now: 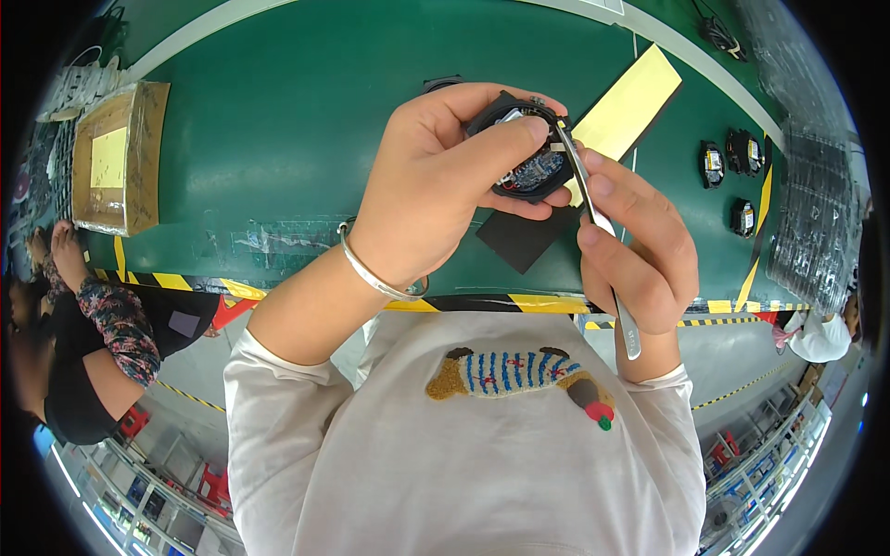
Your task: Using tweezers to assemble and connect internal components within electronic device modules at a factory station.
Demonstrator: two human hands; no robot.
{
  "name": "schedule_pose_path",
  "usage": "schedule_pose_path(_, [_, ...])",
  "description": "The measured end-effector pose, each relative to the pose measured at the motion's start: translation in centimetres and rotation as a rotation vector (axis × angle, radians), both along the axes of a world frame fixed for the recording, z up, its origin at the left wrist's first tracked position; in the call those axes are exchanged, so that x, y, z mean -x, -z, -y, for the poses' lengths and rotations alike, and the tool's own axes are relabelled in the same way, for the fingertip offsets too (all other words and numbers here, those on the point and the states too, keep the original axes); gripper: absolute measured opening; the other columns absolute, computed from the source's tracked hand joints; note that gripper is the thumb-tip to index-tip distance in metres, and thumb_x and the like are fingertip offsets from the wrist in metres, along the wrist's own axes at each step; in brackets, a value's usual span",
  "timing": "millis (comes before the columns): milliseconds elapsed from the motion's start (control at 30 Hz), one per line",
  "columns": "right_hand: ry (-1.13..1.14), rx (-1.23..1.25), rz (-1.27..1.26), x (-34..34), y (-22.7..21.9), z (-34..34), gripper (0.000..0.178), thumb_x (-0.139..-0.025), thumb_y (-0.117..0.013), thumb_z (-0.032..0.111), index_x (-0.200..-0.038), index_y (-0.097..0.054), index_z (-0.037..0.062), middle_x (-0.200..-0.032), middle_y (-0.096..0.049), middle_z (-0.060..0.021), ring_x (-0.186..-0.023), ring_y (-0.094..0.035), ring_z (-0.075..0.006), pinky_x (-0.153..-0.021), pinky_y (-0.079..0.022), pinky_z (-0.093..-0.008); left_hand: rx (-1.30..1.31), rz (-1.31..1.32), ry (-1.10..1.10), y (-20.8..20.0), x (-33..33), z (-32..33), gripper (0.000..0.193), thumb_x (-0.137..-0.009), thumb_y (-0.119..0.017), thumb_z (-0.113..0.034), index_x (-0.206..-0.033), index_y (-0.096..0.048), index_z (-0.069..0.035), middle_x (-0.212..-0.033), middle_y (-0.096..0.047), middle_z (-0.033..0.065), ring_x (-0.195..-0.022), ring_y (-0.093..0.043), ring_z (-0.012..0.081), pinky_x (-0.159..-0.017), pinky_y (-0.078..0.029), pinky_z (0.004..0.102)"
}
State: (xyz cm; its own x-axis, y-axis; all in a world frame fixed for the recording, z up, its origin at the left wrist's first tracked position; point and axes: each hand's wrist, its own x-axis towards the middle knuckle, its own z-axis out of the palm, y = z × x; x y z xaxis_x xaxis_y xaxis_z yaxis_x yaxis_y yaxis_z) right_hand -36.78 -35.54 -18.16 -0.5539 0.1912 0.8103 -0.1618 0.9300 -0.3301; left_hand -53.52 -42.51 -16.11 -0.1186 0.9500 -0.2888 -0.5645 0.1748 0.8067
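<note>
A: Where is the round black device [540, 176]?

B: Up above the green table [278, 111], with the person's left hand [436, 167] clamped around its rim and the thumb laid across its open face

A: And the right hand [646, 241]?

B: Just beside it, fingers closed on silver tweezers [599, 220], whose tips reach the device's upper right edge; whether they grip anything is too small to tell

A: What lies around?

B: A yellow strip [630, 102] beyond the tweezers, a black square sheet [527, 243] nearer the front edge, three small black modules [712, 165] off to the right, and a cardboard box [146, 157] far left
</note>
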Motion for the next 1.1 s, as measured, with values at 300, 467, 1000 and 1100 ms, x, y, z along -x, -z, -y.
schedule_pose_path(300, [-0.008,0.029,-0.051,0.1,-0.1,0.2,0.017,-0.065,-0.068,-0.009,-0.074,-0.055,-0.0026,-0.099,-0.059,-0.0206,-0.089,-0.065,-0.04,-0.066,-0.059,-0.0359,0.007,0.012,0.009,-0.3,0.2,0.2,0.028,-0.09,-0.051,-0.015,-0.109,-0.058,0.005,-0.094,-0.067,0.0164,-0.07,-0.068,0.019,-0.059,-0.058,0.0278])
schedule_pose_path(467, [0.061,0.016,0.028,0.0,-0.3,0.4,0.018,-0.064,-0.067,-0.011,-0.074,-0.054,-0.0026,-0.101,-0.058,-0.0203,-0.089,-0.065,-0.0401,-0.067,-0.059,-0.037,-0.002,-0.044,0.002,-0.2,0.1,0.2,0.029,-0.09,-0.052,-0.014,-0.11,-0.058,0.005,-0.094,-0.067,0.0162,-0.07,-0.067,0.0185,-0.059,-0.058,0.0273])
schedule_pose_path(1000, [0.022,0.15,0.029,-0.4,-0.3,0.9,0.018,-0.07,-0.063,-0.014,-0.069,-0.049,-0.0037,-0.101,-0.057,-0.0228,-0.096,-0.062,-0.0429,-0.061,-0.061,-0.0335,-0.033,0.076,0.029,-0.2,-0.1,0.3,0.03,-0.09,-0.052,-0.015,-0.11,-0.057,0.007,-0.092,-0.066,0.0145,-0.074,-0.067,0.0186,-0.064,-0.06,0.0315])
schedule_pose_path(1100, [-0.032,0.104,-0.027,-0.4,0.1,0.6,0.017,-0.07,-0.063,-0.014,-0.071,-0.049,-0.0041,-0.102,-0.057,-0.023,-0.097,-0.061,-0.043,-0.061,-0.061,-0.0336,-0.033,0.087,0.026,-0.2,-0.2,0.4,0.03,-0.09,-0.052,-0.015,-0.11,-0.056,0.007,-0.092,-0.066,0.0147,-0.074,-0.067,0.0193,-0.065,-0.06,0.0323])
